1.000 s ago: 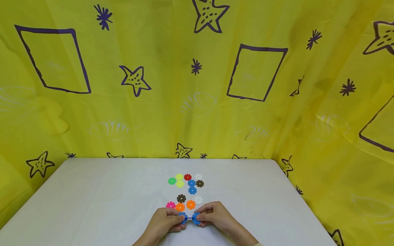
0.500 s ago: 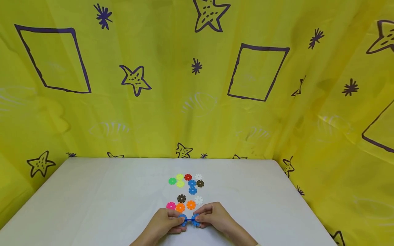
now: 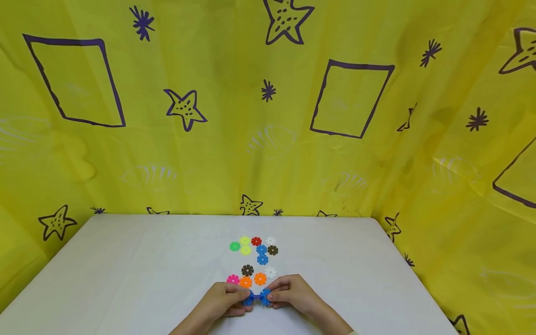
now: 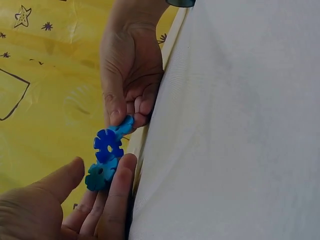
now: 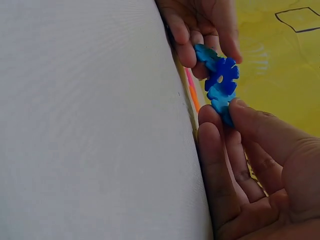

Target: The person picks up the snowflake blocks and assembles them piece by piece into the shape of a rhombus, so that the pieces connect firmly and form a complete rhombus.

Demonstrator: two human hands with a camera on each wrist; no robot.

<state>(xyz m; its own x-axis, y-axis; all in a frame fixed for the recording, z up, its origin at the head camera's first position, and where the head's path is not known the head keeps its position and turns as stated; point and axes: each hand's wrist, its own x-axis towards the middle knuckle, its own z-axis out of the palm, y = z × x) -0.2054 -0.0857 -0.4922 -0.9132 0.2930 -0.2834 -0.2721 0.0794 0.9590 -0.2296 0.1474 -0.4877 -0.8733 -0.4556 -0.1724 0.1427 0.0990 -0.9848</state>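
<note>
Three slotted snowflake discs are joined in a chain: a dark blue disc (image 4: 102,141) in the middle, with a lighter blue disc (image 4: 94,179) and another lighter blue disc (image 5: 218,96) at its ends. My right hand (image 3: 295,294) pinches one end disc between thumb and fingers, its thumb (image 5: 252,116) lying on the disc. At the other end, my left hand (image 3: 222,300) has its fingers (image 4: 120,190) under the disc, while its thumb (image 4: 70,175) stands off to the side in the left wrist view. The chain is close over the table's near part.
Beyond the hands, loose discs lie on the white table (image 3: 159,260): a pink disc (image 3: 232,279), orange discs (image 3: 260,278), brown discs (image 3: 247,270), white discs (image 3: 271,272), blue discs (image 3: 262,259), yellow-green discs (image 3: 245,250), a green disc (image 3: 235,246) and a red disc (image 3: 256,241). A patterned yellow curtain (image 3: 234,153) surrounds the table.
The dark blue middle disc has turned to show more of its face, and the end discs are slightly nearer each other. The left hand has shifted a little to the left.
</note>
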